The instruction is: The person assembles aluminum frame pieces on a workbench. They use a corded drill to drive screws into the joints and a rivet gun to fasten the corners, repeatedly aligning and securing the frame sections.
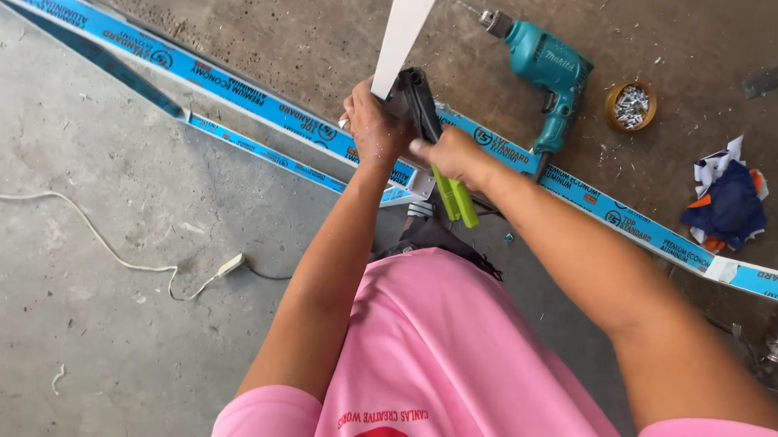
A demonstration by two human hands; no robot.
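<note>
**A:** What is in each hand?

**B:** The left hand [374, 124] has its fingers wrapped round the lower end of a flat white metal strip [404, 24], which stands nearly upright over the long aluminium profile in blue printed film [256, 107] lying on the concrete floor [89, 281]. The right hand [452, 154] grips a black hand tool with lime-green handles [443, 169], its head pressed against the strip just beside the left hand.

**B:** The strip looks thin, light and stiff, likely with sharp edges. Holding it low by the flat faces, close to the tool, should stop it wobbling. The tool is rigid, best squeezed by the green handles.

**A:** What can't you make out?

**B:** The strip's top runs out of view. The tool's head is covered by both hands, so it may be a riveter or a crimper. A teal electric drill [548, 71] and a small round tin of screws [632, 106] lie apart.
</note>
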